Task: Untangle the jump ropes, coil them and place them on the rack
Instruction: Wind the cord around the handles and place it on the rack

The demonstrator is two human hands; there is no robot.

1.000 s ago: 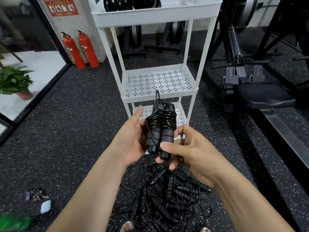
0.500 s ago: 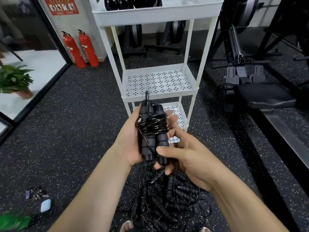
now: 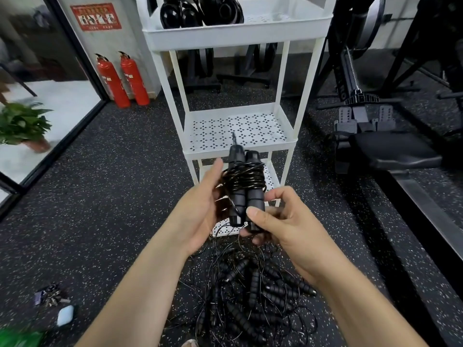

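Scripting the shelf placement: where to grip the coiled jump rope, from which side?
Probably the bare lower handle ends of the coiled jump rope, below the wraps, from the right, as the right hand does: handles upright, side by side, wraps bulge higher up.

Bare left hand (image 3: 198, 216), bare right hand (image 3: 288, 229); forearms (image 3: 140, 291) bare to frame edge.

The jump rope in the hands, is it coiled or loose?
Coiled. The jump rope has cord wound around both handles, gripped by left hand and right hand.

The coiled jump rope (image 3: 244, 181) has shifted slightly right and the left hand (image 3: 200, 214) has loosened around it.
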